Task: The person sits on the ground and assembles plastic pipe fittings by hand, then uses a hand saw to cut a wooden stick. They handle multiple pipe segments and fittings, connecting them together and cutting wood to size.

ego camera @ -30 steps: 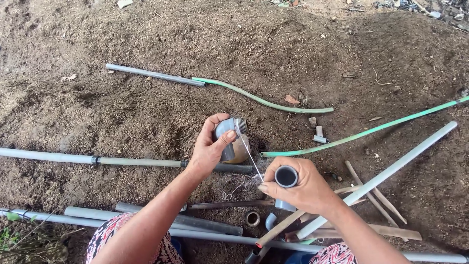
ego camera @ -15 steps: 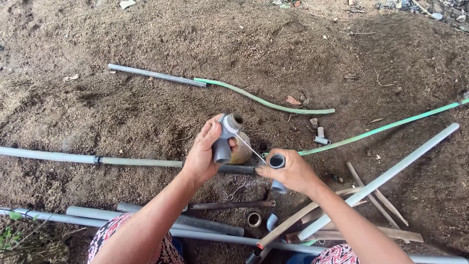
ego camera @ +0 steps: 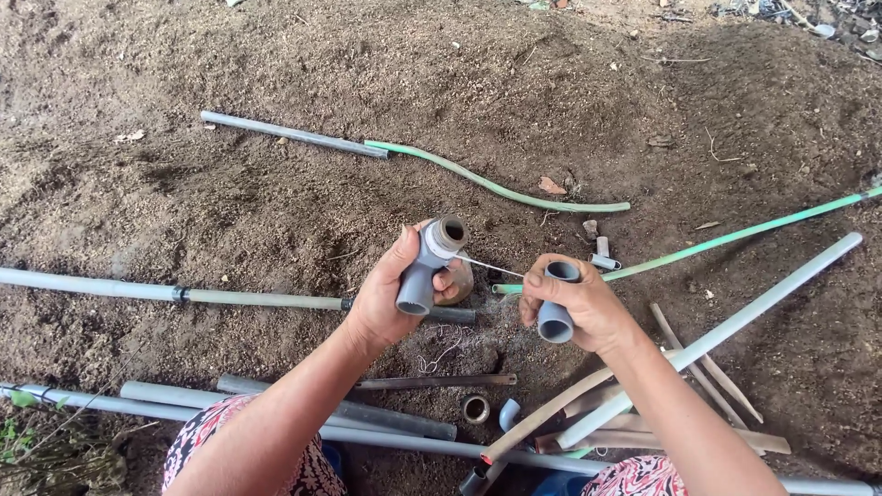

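Two bare hands over brown soil, left hand [ego camera: 381, 303] closed around a grey threaded pipe fitting [ego camera: 427, 266], right hand [ego camera: 574, 308] gripping a short grey coupling [ego camera: 556, 308], thin white tape strand [ego camera: 491, 267] stretched between them, grey pipes [ego camera: 276, 298] and green hose [ego camera: 496, 186] lying beyond.

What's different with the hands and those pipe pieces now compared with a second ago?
The left hand has turned its grey fitting so the taped end points up. The right hand has drawn its short grey coupling out to the right and tilted it, stretching the thin white tape between the two. Both hands kept hold of their pieces. The pipes on the soil stayed put.
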